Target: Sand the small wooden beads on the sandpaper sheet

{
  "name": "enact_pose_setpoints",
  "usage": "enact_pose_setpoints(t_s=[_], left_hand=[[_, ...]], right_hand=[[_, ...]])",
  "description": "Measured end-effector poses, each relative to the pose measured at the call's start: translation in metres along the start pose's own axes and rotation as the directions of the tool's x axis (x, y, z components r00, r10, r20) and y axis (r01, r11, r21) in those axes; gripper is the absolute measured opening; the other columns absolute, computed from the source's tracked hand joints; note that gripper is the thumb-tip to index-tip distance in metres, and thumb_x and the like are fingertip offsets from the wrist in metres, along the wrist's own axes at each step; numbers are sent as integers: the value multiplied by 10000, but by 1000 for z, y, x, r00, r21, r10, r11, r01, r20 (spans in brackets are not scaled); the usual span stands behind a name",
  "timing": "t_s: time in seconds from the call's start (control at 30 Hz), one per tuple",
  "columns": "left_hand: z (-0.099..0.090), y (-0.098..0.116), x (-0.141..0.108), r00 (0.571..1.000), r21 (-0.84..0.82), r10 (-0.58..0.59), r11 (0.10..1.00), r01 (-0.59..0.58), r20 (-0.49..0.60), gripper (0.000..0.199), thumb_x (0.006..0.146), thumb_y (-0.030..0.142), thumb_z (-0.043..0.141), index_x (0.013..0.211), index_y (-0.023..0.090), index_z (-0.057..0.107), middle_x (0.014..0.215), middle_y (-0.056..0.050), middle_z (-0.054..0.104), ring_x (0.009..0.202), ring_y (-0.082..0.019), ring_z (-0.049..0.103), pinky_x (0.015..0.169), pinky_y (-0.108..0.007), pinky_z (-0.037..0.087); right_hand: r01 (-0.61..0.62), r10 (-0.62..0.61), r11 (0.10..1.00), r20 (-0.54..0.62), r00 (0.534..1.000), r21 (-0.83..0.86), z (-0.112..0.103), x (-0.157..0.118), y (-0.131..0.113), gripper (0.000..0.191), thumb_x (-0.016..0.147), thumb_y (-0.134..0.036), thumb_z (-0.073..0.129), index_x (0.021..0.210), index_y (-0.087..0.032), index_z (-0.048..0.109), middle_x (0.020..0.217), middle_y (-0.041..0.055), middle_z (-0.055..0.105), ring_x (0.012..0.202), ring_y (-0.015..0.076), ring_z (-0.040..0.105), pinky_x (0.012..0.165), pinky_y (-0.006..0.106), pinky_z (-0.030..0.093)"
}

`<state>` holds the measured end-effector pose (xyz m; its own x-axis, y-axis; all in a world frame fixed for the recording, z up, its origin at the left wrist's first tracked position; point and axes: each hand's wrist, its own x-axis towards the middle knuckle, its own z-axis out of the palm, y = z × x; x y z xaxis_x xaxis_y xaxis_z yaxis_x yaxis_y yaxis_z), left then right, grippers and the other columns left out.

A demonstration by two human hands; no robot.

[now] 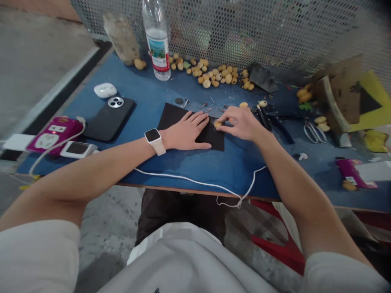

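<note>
A blue-topped workbench [195, 171] fills the middle of the frame, with a perforated metal mesh panel [259, 28] standing behind it along the top. A black sheet of sandpaper [174, 116] lies at bench centre. The left hand [186, 132] rests flat on the sheet, fingers spread and pressed down, with a white smartwatch [152, 135] on the wrist. The right hand [240, 124] is just beside it, its thumb and index fingertips [221, 121] pinching a small tan bead [217, 124] at the sheet's upper right area. Black pliers [275, 126] lie right of the right hand, with scissors [314, 133] further right. A pile of tan beads [210, 73] sits upper centre, beside a plastic water bottle [157, 40]. At left are a black phone [110, 118], a magenta socket strip [53, 135] and a white earbud case [105, 90]. A white cable [195, 181] runs along the near edge.
</note>
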<state>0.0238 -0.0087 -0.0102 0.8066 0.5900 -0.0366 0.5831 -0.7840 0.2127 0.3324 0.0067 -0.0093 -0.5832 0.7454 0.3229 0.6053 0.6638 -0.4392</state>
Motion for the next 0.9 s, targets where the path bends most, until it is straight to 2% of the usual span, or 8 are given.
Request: enact_pose_setpoints(t_s=[0.17,0.27,0.4,0.57,0.7,0.83,0.9], left_hand=[[2,-1,0,1000,-3,10,1000,-10,-17,1206,1185,915,461,1943,-16,343,2030,-302,299,1918,-496,244,1567,-683,137],[4,-3,0,1000,-8,7,1000,-8,-27,1195,1186,906,476,1937,-16,358,2026,-314,301,1913,-506,253,1563,-692,149],[3,-2,-1,1000,-4,8,1000,-8,-25,1184,1190,896,479,1937,-15,356,2019,-319,315,1915,-501,254,1564,-686,148],[-1,1,-2,1000,9,-3,1000,3,-13,1175,1200,886,467,1939,-20,347,2022,-317,307,1915,-495,258,1569,-668,150],[-2,0,-1,1000,2,4,1000,-4,0,1194,1201,908,427,1945,-22,332,2028,-306,300,1922,-493,236,1569,-679,141],[0,-2,0,1000,11,0,1000,0,3,1220,1195,921,416,1947,-34,313,2036,-306,277,1923,-494,227,1567,-681,144],[0,-2,0,1000,11,0,1000,0,8,1214,1200,909,422,1947,-40,303,2038,-307,269,1923,-500,220,1567,-687,139]], right_hand=[[-18,18,1000,17,1000,18,-1,-1,-1,250,988,-556,962,989,-317,889,1002,69,907,932,337,806,1010,597,645],[-22,22,1000,-10,1000,14,-2,-2,-2,236,984,-540,956,974,-314,889,1011,78,913,969,353,813,985,587,640],[-5,5,999,21,1000,36,0,-3,-2,208,963,-500,960,974,-305,888,987,68,906,895,315,796,987,569,641],[-11,12,1000,-42,999,15,6,-1,-1,165,993,-470,935,1035,-318,888,1050,79,910,1009,342,802,1037,593,648],[22,-21,999,-11,1000,48,12,1,0,151,1005,-462,932,1069,-329,903,1071,69,908,1025,343,816,1120,633,646],[-22,23,1000,-79,997,13,13,2,2,180,1035,-483,919,1064,-308,888,1100,91,915,1060,354,818,1069,603,666],[-3,5,1000,-72,997,29,13,2,1,190,1042,-482,924,1059,-297,884,1094,96,919,1043,344,827,1052,572,673]])
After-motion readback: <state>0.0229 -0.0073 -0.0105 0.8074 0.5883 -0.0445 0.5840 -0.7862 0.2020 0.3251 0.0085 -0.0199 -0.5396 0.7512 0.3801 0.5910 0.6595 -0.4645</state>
